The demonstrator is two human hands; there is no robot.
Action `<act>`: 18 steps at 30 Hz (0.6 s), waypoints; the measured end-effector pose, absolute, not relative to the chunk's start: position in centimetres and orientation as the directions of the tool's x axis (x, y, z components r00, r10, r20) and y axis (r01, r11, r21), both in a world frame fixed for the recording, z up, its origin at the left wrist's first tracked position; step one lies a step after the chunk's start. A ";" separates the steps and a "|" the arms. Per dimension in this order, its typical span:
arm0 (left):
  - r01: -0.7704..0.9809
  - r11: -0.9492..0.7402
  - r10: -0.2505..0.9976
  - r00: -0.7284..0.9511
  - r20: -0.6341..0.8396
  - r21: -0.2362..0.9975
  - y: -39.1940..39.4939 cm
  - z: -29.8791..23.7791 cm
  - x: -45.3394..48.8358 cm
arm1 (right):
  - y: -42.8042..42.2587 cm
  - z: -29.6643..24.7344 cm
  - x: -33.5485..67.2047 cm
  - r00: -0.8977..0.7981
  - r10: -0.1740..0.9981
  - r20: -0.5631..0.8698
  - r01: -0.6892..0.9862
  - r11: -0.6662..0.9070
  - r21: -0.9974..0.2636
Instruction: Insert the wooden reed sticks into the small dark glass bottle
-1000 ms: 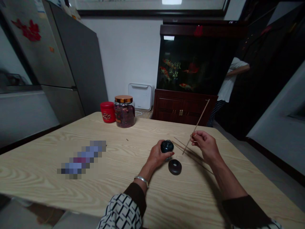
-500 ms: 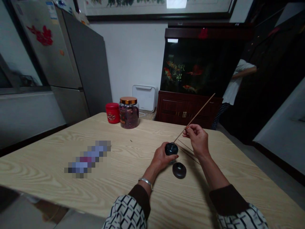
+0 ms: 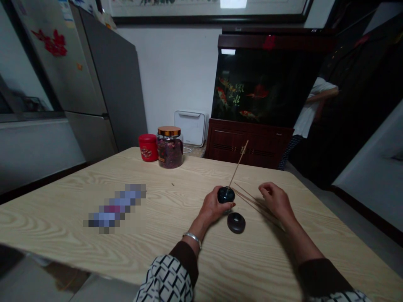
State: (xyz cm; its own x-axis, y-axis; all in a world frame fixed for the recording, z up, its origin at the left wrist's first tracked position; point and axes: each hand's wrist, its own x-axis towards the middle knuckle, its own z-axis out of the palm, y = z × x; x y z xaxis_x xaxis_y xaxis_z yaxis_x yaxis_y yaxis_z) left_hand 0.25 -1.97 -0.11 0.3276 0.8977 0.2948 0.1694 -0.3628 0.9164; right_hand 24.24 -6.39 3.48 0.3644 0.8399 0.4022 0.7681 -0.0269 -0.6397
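In my left hand [image 3: 212, 206] is a small dark glass bottle [image 3: 226, 195], fingers wrapped round its side as it rests on the table. One thin reed stick [image 3: 238, 163] stands tilted in the bottle's mouth, leaning right. On the tabletop to the right lie several loose reed sticks [image 3: 250, 199], partly shaded by my right arm. Over those sticks hovers my right hand [image 3: 277, 202], its fingers loosely curled with nothing visible in them. A dark round cap [image 3: 236, 222] with a hole in its middle lies just in front of the bottle.
A jar with a copper-coloured lid [image 3: 170, 147] and a red canister [image 3: 148, 148] stand at the table's back edge. A pixelated long object [image 3: 116, 208] lies on the left. Behind the table are a fish tank [image 3: 261, 88] and a person [image 3: 310, 111].
My right hand has let go of the reed stick, which now stands lower in the bottle, and has moved right and down. My left hand has stayed on the bottle.
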 end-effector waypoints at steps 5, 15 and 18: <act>0.170 -0.351 0.900 0.331 0.283 0.921 -2.0 0.0 0.3 | -7.8 1.6 27.4 0.269 0.943 0.195 0.953 -0.231 -0.196; 0.161 -0.372 0.888 0.346 0.301 0.914 -2.1 0.1 0.2 | -7.6 3.1 27.1 0.355 0.905 0.234 0.918 -0.290 -0.269; 0.171 -0.364 0.894 0.339 0.293 0.915 -2.2 0.2 0.2 | -7.8 5.4 26.8 0.458 0.765 0.453 0.782 -0.104 -0.614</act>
